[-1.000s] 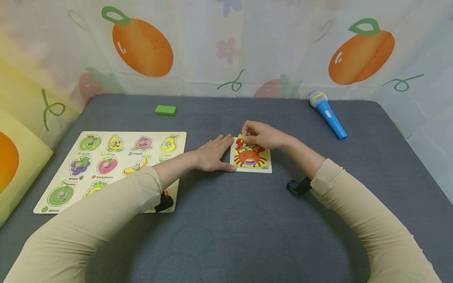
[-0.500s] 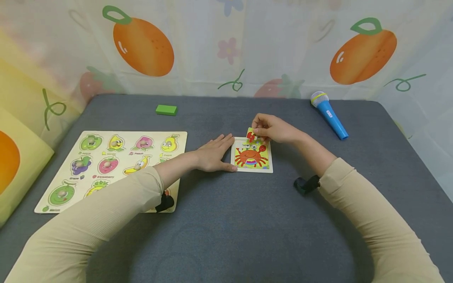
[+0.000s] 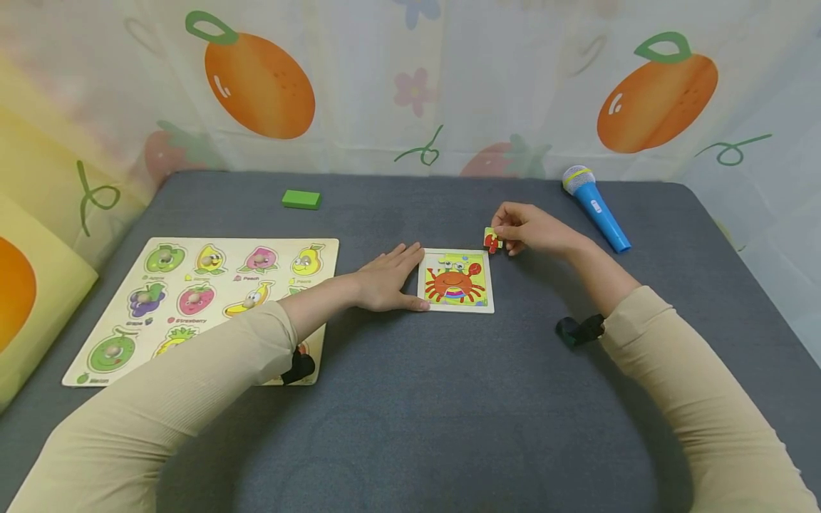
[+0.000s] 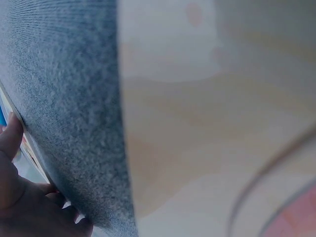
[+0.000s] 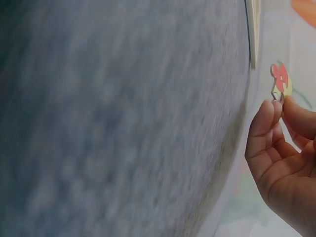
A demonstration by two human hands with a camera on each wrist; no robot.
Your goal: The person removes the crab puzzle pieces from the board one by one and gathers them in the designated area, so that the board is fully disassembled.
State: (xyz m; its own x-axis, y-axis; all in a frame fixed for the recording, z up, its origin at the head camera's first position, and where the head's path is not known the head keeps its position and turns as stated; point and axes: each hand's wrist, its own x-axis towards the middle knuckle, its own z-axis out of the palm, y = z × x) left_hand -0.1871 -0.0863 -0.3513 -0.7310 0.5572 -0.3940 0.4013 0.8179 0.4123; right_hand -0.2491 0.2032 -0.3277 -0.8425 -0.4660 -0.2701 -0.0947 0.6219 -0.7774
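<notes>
A small square crab jigsaw puzzle in a pale wooden frame lies flat on the table. Its upper left corner shows a pale gap. My left hand lies with fingers spread at the puzzle's left side, thumb against the lower left corner and fingertips by the upper left one. Just off the puzzle's upper right corner, my right hand pinches a red and yellow puzzle piece between thumb and fingers. In the right wrist view the piece stands clear above the fingertips.
A fruit knob puzzle board lies at the left, partly beneath the left forearm. A green block sits near the table's back edge. A blue toy microphone lies at the back right. A printed curtain hangs behind the table.
My right hand has lifted the piece from the puzzle's upper left and carried it right, past the frame's upper right corner. The left hand has stayed in place.
</notes>
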